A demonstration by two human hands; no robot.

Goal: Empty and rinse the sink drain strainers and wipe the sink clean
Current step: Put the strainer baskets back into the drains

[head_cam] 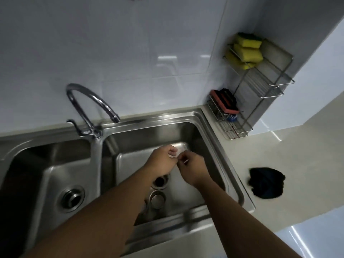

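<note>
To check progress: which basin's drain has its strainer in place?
The left basin: its strainer sits in the drain, while the right basin's drain hole is open.

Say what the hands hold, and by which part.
The left hand and right hand pinch a small white piece between them; which part cannot be told.

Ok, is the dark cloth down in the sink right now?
No, the dark cloth lies bunched on the countertop, to the right of the sink and outside its rim.
</note>
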